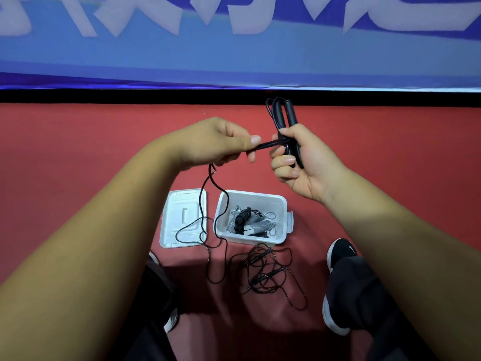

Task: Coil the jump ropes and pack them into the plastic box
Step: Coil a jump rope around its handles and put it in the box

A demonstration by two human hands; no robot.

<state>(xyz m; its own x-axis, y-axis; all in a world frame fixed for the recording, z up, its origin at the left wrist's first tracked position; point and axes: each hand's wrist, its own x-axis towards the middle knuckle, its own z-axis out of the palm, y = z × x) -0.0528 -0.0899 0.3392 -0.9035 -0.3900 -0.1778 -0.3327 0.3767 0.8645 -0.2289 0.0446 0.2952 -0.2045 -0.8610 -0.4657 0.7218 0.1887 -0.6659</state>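
My right hand (302, 162) grips the two black handles (287, 115) of a black jump rope, which stick up above my fist. My left hand (221, 142) pinches the doubled cord (265, 145) of that rope, stretched taut between both hands. The rest of the cord hangs from my left hand and trails over the lid and the floor. Below stands the open white plastic box (282, 204), with coiled ropes and handles (247, 222) inside. A second black jump rope (268, 269) lies tangled on the floor in front of the box.
The box's white lid (182, 204) lies flat left of the box. My black shoes (338, 256) stand on the red floor at either side. A blue banner with a black strip runs along the wall behind.
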